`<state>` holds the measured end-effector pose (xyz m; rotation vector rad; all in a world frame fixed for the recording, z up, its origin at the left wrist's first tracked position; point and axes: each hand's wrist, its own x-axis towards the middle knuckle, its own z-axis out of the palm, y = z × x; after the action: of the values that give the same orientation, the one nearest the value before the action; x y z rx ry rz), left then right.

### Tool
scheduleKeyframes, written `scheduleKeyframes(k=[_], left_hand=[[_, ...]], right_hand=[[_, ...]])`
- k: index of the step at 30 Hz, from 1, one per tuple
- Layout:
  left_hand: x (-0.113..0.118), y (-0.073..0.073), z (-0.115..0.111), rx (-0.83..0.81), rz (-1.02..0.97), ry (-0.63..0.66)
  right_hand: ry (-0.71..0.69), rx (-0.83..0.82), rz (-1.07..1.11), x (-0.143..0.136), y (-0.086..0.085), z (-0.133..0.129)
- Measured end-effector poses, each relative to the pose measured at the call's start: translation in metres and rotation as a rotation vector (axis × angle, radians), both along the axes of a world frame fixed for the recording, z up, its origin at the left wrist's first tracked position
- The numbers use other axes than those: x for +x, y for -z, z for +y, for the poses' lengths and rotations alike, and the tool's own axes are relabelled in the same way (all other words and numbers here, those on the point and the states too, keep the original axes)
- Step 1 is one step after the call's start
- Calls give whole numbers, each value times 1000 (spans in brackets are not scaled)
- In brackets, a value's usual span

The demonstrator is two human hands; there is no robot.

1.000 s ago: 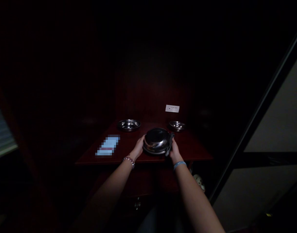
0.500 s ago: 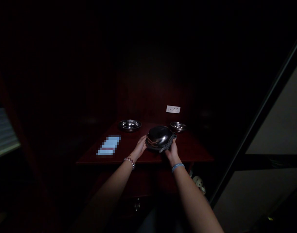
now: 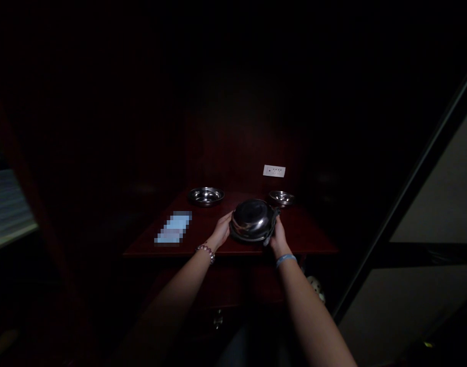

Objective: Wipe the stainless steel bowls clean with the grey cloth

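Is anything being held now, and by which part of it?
The left hand and right hand hold a metal bowl by opposite sides near its rim, the right with a cloth.

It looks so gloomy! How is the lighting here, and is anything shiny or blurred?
Head view: dim, much nearly black; head view: glare on the held metal bowl; head view: a pale patch on the shelf broken into coarse blocks, details unreadable.

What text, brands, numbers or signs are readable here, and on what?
None readable.
Blue wristband: pale marks, too small and blurred to read.
Lit rectangle on the shelf: pixelated, unreadable.
White socket plate: dark openings; any markings too small to read.
Held metal bowl: no lettering visible.
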<state>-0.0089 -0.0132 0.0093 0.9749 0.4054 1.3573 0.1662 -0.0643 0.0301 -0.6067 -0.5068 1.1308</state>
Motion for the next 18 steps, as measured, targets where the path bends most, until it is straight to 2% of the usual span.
scheduleKeyframes(k=[4, 9, 18], left_hand=[[-1, 1, 1, -5, 6, 7], [-1, 8, 9, -37, -54, -59], [-3, 15, 14, -96, 10, -9]], right_hand=[[-15, -61, 66, 3, -2, 1], [63, -92, 119, -6, 5, 8], [52, -60, 178, -29, 4, 4]])
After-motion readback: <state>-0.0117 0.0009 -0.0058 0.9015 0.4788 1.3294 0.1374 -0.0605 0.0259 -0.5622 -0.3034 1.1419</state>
